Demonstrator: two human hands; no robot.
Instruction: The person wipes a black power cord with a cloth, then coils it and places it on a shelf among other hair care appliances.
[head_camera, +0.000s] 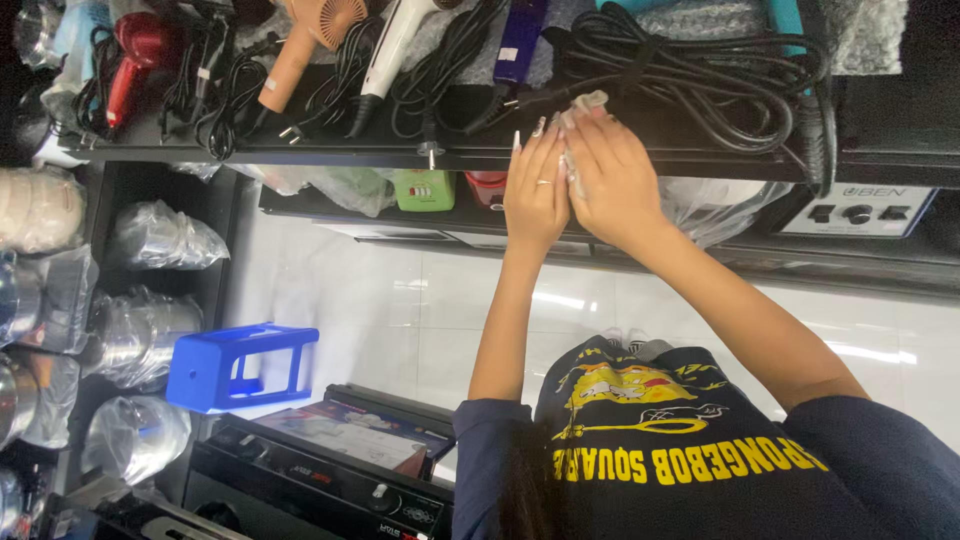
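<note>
- nearest of all, a dark navy t-shirt (700, 450) with a yellow print fills the bottom right, and two bare forearms reach up from it.
- beside it at lower left sits a black appliance with knobs (330, 480), with a flat printed box (340, 430) lying on top.
- further left stands a blue plastic stool (235, 365) over the white tiled floor (400, 310), next to shiny metal pots wrapped in clear plastic (135, 340).
- up ahead, the left hand (537, 190) is held flat with its fingers straight and together, a ring on one finger, its palm pressed against the right hand.
- the right hand (612, 180) is curled around a small pale cloth (585, 103), whose bunched end pokes out above the fingertips; the cloth is pinched between both hands, right at the front edge of the black shelf (300, 150).
- just behind the hands, on that shelf, lies a thick coil of black cable (690, 70).
- along the shelf to the left lie a white hair dryer (395, 45), a peach-coloured hair dryer (305, 40) and a red hair dryer (135, 60), among loose black cords.
- on the lower shelf, past the hands, sit a green gadget (424, 189) and a white control panel with dials (858, 210).
</note>
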